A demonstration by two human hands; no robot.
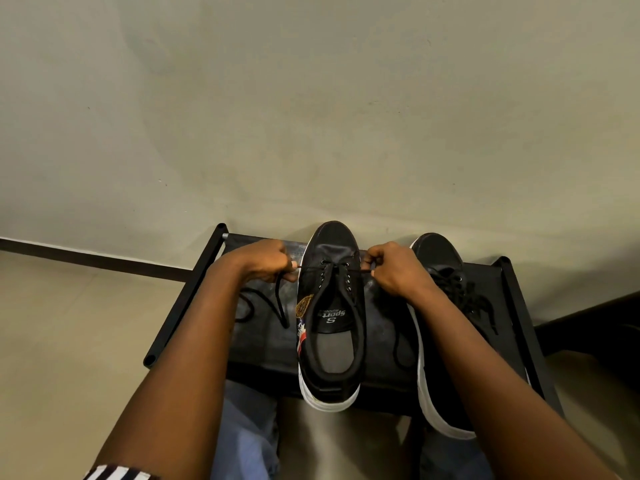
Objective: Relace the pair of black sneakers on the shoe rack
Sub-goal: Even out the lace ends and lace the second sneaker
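Two black sneakers with white soles stand on a low black shoe rack (263,344), toes toward the wall. The middle sneaker (330,317) has a black lace (277,303) running through its front eyelets only. My left hand (266,259) pinches the lace's left end beside the toe, and the slack trails over the rack below it. My right hand (391,268) pinches the right end, so the lace stretches taut across the shoe. The right sneaker (440,341) is laced, with its lace lying loose; my right forearm covers part of it.
The rack stands against a plain wall (311,116) on a pale tiled floor (69,341). Its black frame tubes (187,292) run along both sides. My knees in blue jeans (246,434) sit below the rack's front edge. A dark object (595,327) lies to the right.
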